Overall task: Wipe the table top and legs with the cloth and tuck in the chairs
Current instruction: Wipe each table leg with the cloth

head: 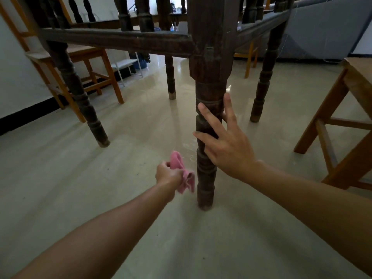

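Here the left hand (168,174) is gripping the bunched pink cloth (182,172), fingers curled round it, just beside the lower turnings of the nearest table leg (206,184). The right hand (227,146) is resting against that leg higher up, fingers spread apart. Wrapping the cloth round each groove and working down to the foot is probably serving best. The wooden chair (330,121) is standing near on the right, while bare floor (100,188) is giving the left elbow room

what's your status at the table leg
Left hand grips pink cloth beside dark turned wooden table leg. Right hand open, fingers spread against that leg. Nothing between cloth and leg.
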A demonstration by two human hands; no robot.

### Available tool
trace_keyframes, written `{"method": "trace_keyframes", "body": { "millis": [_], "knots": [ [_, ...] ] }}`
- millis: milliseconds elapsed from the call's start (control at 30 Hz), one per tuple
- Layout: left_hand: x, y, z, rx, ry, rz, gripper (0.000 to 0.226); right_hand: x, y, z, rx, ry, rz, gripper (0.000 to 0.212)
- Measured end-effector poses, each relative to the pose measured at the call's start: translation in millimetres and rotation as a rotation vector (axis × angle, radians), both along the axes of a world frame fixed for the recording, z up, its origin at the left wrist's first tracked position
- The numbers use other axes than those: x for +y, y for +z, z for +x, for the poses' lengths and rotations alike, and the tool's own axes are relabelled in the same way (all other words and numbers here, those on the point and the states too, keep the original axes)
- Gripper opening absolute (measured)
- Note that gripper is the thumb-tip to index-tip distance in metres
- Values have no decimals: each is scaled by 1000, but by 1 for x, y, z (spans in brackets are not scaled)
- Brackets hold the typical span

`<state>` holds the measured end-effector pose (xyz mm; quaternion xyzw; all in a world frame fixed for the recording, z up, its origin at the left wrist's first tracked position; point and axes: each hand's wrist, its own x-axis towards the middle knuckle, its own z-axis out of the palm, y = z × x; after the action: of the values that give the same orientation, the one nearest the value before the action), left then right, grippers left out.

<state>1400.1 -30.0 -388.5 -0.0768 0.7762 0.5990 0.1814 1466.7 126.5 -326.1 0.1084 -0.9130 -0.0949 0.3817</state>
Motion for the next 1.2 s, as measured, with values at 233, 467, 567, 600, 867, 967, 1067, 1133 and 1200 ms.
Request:
{"method": "trace_keyframes", "body": {
  "millis": [233,467,567,600,867,967,1067,1133,1200],
  "knots": [
    [12,-37,64,-177,-601,-216,12,-9,-13,-9,56,15,-99,18],
    [9,-63,-2,-45,10,-86,27,-6,-15,-9,54,46,-123,15],
    [24,-68,27,-176,-279,-65,13,-8,-21,-10,70,51,-152,14],
    [27,-76,41,-242,-458,-130,10,-8,-22,-11,77,50,-156,13],
    [24,-98,-6,-105,70,-215,20,-8,-29,-16,121,62,-165,12],
    [33,-110,1,-144,-59,-141,10,-9,-38,-21,150,54,-168,19],
    [23,-136,35,-395,-377,-189,19,-9,-42,-26,161,67,-181,25],
    [16,-145,32,-378,-334,-242,13,-9,-43,-28,167,72,-184,24],
    [17,-151,7,-254,-132,-273,10,-8,-42,-28,163,55,-164,21]
  ]
}}
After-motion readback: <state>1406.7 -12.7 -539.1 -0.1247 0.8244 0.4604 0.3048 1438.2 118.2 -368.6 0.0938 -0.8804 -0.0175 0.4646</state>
